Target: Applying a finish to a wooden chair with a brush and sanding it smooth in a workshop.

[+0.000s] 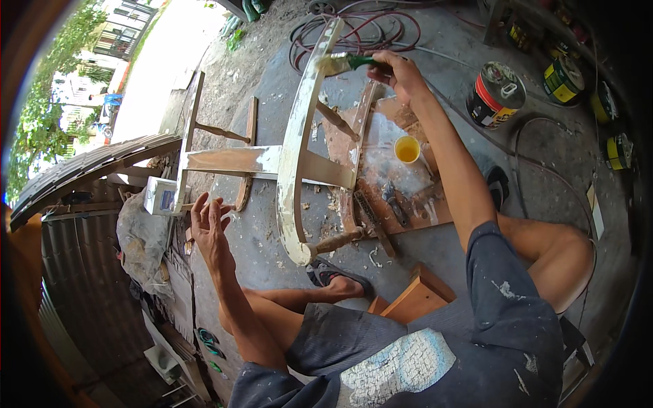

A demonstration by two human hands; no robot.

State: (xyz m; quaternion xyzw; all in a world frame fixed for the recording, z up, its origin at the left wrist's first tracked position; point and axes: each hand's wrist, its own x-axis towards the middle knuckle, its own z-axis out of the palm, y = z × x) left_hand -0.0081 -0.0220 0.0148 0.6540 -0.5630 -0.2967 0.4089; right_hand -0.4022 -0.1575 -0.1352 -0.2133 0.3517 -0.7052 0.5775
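Observation:
My right hand (401, 76) grips the green handle of a paintbrush (338, 64). The brush's pale bristle end touches the upper part of a wooden chair frame (292, 156), on its long curved arm. That arm is partly whitish and partly bare, with patchy old coating. Turned spindles and a flat crosspiece join it to other wooden parts, some stripped to brown. My left hand (212, 228) hovers left of the frame, fingers apart, holding nothing I can see. A small cup of yellow liquid (407, 149) stands on a stained board (435, 211) right of the frame.
On the board lie a scraper-like tool (393, 202) and a wire brush (373, 221). Paint cans (495, 95) stand at the right. Coiled hoses (401, 30) lie at the back. An orange-brown wooden piece (418, 297) sits near my foot, and a white container (162, 196) stands at the left.

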